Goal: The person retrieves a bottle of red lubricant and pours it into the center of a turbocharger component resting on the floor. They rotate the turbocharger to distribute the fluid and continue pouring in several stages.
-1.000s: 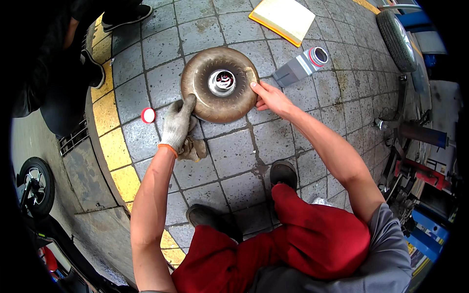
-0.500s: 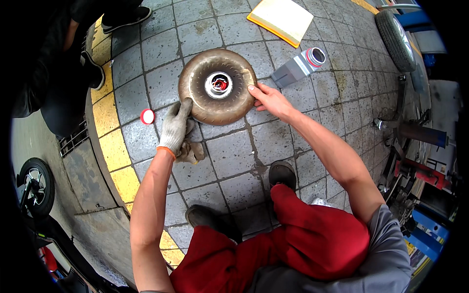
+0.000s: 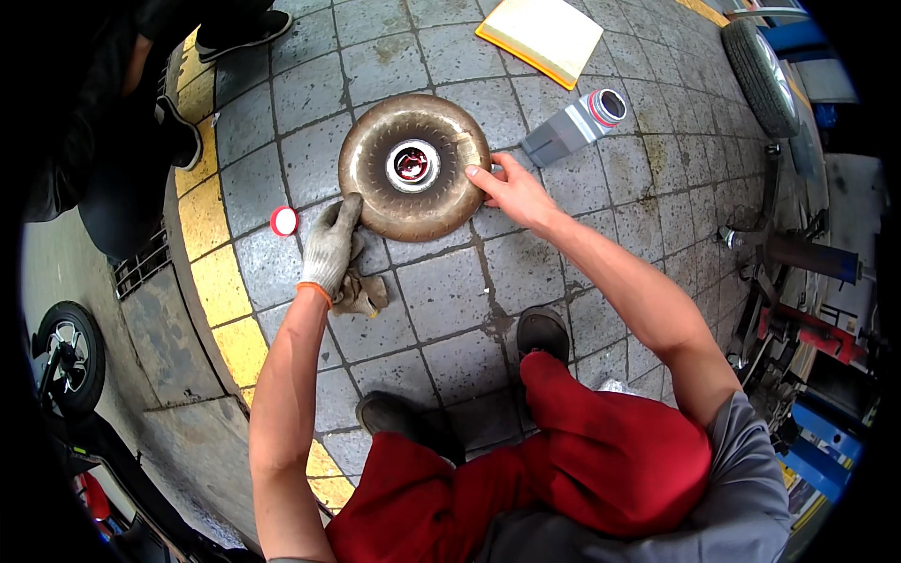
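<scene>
A round, brownish metal torque converter (image 3: 422,212) is between my hands over the tiled floor, with red fluid (image 3: 411,167) inside its central hub. My left hand (image 3: 330,246), in a pale knitted glove with an orange cuff, grips its near left rim, thumb on top. My bare right hand (image 3: 514,193) holds the right rim, thumb on the upper face and the other fingers partly hidden beneath. Below my left hand lies a crumpled, dirty glove (image 3: 362,293). A red-and-white cap (image 3: 283,221) is to the left, and a grey bottle without a cap (image 3: 569,131) lies to the right.
An orange-edged air filter (image 3: 544,39) lies on the floor at the far right. Another person's shoes (image 3: 178,136) stand at the far left, by the yellow floor stripe (image 3: 221,286). A wheel (image 3: 758,80) and metal equipment (image 3: 812,258) line the right side.
The torque converter has shifted slightly left and its hub has swung to the left and down, as if tilting. Both hands have moved along with it, keeping their grip.
</scene>
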Action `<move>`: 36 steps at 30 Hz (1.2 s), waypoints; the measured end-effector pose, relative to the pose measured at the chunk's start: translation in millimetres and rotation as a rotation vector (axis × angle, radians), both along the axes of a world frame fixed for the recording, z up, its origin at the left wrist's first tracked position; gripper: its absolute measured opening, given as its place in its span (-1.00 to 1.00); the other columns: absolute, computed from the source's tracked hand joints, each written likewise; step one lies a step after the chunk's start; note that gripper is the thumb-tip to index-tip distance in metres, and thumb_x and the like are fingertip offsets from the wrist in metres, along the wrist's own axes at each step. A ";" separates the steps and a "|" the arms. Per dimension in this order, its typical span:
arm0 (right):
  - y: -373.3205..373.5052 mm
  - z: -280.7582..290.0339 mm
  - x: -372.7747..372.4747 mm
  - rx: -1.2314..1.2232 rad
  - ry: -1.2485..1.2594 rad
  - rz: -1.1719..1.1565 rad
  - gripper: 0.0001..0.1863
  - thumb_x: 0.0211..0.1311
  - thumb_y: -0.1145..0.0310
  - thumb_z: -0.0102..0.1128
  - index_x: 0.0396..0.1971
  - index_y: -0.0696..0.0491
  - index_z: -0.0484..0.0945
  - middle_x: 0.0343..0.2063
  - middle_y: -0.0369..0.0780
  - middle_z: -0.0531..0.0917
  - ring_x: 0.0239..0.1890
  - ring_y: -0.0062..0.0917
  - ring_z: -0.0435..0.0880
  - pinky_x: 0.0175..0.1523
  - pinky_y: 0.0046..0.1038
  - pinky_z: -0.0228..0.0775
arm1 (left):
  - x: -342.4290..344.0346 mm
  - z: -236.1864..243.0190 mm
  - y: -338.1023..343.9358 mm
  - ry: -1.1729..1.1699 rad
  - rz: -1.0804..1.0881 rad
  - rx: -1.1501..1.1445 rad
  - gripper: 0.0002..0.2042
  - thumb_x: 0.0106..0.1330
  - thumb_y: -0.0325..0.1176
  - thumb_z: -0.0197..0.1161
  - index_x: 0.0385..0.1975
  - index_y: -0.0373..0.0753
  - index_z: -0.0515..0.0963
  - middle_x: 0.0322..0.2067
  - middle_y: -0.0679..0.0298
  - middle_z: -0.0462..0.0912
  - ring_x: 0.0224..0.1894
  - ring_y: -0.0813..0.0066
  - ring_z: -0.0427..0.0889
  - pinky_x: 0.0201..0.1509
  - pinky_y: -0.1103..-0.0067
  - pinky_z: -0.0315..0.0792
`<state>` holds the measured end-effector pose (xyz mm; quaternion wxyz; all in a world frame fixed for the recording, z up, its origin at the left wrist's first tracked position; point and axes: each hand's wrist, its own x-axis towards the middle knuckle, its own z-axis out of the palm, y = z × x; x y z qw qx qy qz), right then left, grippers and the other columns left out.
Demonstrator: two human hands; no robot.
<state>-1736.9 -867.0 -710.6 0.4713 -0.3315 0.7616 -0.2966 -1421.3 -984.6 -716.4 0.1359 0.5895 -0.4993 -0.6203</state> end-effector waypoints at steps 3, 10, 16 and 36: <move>0.2 -4.3 -1.0 0.002 0.026 0.002 0.10 0.41 -0.41 0.25 0.53 0.28 0.27 0.13 0.06 0.74 0.20 -0.20 0.74 0.33 -0.22 0.53 | -0.7 -0.8 -0.1 -0.004 -0.002 0.004 -0.21 0.48 0.31 0.33 0.28 -0.42 0.61 -0.16 0.33 0.68 -0.35 0.69 0.47 -0.25 0.65 0.44; -3.2 -1.4 -0.7 -0.003 0.032 -0.019 0.08 0.42 -0.39 0.21 0.52 0.30 0.29 0.17 0.10 0.72 0.23 -0.16 0.73 0.38 -0.20 0.49 | -3.2 4.1 -2.1 -0.053 -0.025 0.016 -0.10 0.42 0.40 0.31 0.32 -0.47 0.57 -0.06 0.22 0.70 -0.23 0.61 0.55 -0.10 0.62 0.50; -11.8 12.7 5.1 -0.016 -0.085 -0.071 0.06 0.44 -0.38 0.22 0.50 0.32 0.31 0.14 0.06 0.73 0.11 -0.30 0.77 0.20 -0.32 0.63 | -1.4 -3.1 -7.7 -0.083 -0.018 0.023 0.06 0.36 0.49 0.29 0.39 -0.57 0.48 -0.01 0.12 0.72 -0.18 0.51 0.61 -0.02 0.58 0.54; -20.1 5.8 -2.6 -0.002 -0.106 -0.095 0.07 0.44 -0.44 0.19 0.47 0.30 0.34 0.05 0.01 0.74 -0.02 -0.38 0.77 0.08 -0.36 0.66 | -15.0 12.1 -9.5 -0.025 0.060 0.019 -0.03 0.36 0.47 0.35 0.27 -0.52 0.54 -0.26 0.31 0.62 -0.38 0.66 0.50 -0.31 0.67 0.45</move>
